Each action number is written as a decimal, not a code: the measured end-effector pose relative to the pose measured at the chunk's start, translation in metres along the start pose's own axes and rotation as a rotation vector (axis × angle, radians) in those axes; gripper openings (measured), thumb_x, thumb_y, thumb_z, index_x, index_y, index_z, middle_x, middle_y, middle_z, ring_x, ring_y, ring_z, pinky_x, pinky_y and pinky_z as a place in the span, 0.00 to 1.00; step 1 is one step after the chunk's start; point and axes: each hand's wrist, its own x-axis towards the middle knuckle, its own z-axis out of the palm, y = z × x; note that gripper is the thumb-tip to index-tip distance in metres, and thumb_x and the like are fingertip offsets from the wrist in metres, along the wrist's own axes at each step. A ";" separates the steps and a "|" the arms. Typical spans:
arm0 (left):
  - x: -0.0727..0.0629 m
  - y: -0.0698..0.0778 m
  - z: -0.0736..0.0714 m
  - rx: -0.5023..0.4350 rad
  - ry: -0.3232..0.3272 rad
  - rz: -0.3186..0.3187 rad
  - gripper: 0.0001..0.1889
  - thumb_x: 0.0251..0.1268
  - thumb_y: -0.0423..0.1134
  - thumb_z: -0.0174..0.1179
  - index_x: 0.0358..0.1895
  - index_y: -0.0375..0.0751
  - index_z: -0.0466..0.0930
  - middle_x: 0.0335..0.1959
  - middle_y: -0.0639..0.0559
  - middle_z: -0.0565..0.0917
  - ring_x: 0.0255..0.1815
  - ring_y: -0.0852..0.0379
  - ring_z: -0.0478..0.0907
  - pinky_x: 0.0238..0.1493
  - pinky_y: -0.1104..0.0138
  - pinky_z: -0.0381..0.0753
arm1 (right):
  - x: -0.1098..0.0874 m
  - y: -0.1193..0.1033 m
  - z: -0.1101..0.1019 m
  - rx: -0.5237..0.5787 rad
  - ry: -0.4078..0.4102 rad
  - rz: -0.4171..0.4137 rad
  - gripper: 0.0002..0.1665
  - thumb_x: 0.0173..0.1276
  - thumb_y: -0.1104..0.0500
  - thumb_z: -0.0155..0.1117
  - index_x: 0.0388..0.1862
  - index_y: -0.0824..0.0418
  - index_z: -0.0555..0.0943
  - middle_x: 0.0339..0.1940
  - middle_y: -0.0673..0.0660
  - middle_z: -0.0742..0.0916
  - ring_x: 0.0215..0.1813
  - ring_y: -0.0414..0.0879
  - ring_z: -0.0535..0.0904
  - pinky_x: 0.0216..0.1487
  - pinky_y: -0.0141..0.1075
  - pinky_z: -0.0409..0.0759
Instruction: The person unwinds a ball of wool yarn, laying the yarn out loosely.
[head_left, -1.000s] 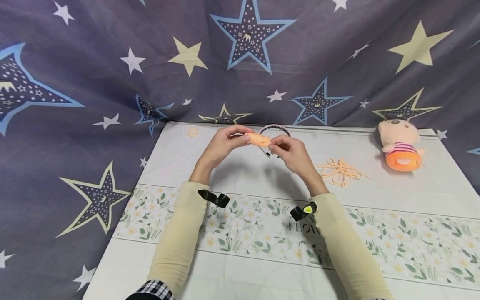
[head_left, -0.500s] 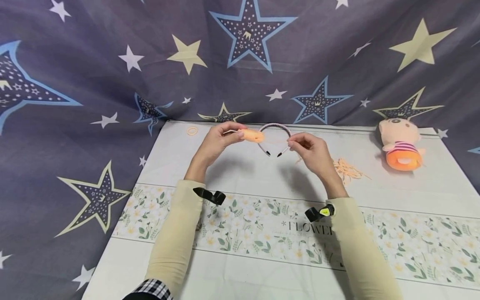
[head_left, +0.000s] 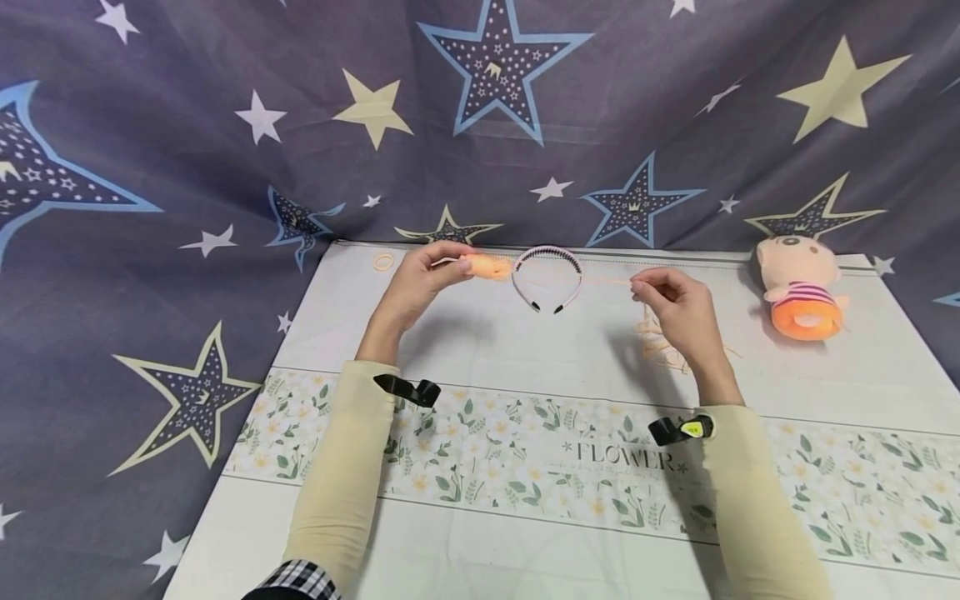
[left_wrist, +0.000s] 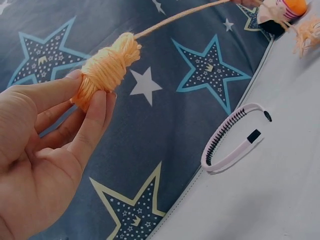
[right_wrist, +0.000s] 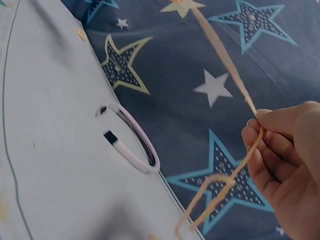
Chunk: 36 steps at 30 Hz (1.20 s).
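A small wound bundle of orange yarn [left_wrist: 106,70] is pinched at one end between the thumb and fingers of my left hand [head_left: 414,287], above the back of the table. From its other end a strand [right_wrist: 222,52] runs taut across to my right hand [head_left: 678,308], which pinches it between thumb and fingertips. Below the right hand the loose tail of the strand hangs in a loop, seen in the right wrist view. A heap of loose orange yarn [head_left: 660,346] lies on the table, partly hidden behind the right hand.
A pink headband [head_left: 547,250] with black teeth lies at the back, under the strand. To its left is a thin orange ring [head_left: 383,262]. A plush doll [head_left: 802,287] sits at the back right of the table [head_left: 525,350]. Behind hangs a starry curtain [head_left: 600,83].
The right hand has moved away to the right, drawing a length of strand out of the bundle. My left hand has shifted slightly left with the bundle. The headband is now uncovered.
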 end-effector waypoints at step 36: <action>-0.007 0.011 -0.025 -0.091 0.089 -0.002 0.11 0.64 0.30 0.61 0.49 0.33 0.81 0.47 0.47 0.77 0.46 0.56 0.80 0.55 0.67 0.82 | -0.035 0.075 -0.106 -0.269 0.287 0.374 0.12 0.71 0.55 0.58 0.45 0.60 0.81 0.24 0.28 0.77 0.31 0.28 0.73 0.28 0.16 0.70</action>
